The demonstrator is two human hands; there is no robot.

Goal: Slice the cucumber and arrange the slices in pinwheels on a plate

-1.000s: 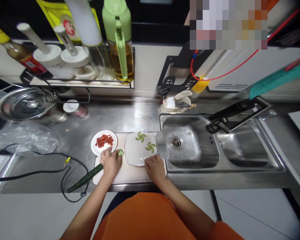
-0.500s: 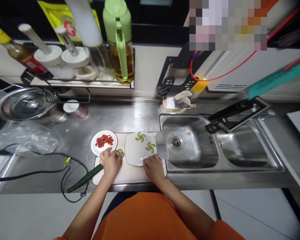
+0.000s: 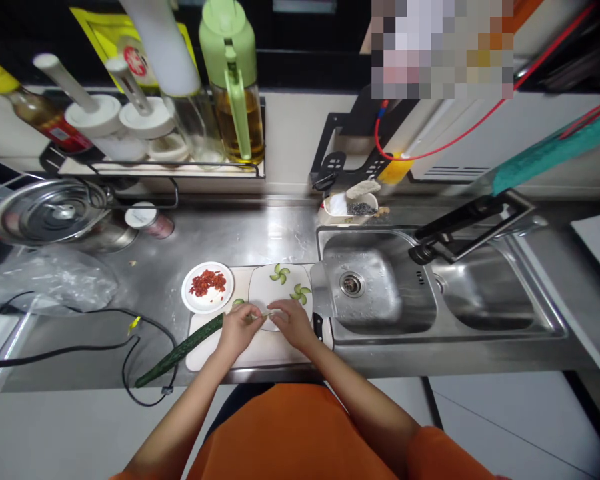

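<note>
Kitchen counter, seen from above: two bare hands meet at the near rim of one white plate [image 3: 267,292] on a pale cutting board [image 3: 253,350]. The left hand [image 3: 237,330] pinches a thin cucumber slice [image 3: 265,314] between closed fingertips. The right hand [image 3: 293,322] curls at the slice's other end, its hold too small to make out. The plate bears two cucumber pinwheels [image 3: 279,272]. Beside it lie one long cucumber [image 3: 180,348], one cut stub [image 3: 238,303], one round dish [image 3: 200,304] of chopped red pieces and one cleaver [image 3: 321,293]. The stainless-steel counter [image 3: 260,233] runs to a two-basin sink [image 3: 380,313], with a bottle rack [image 3: 170,167] along the wall.
</note>
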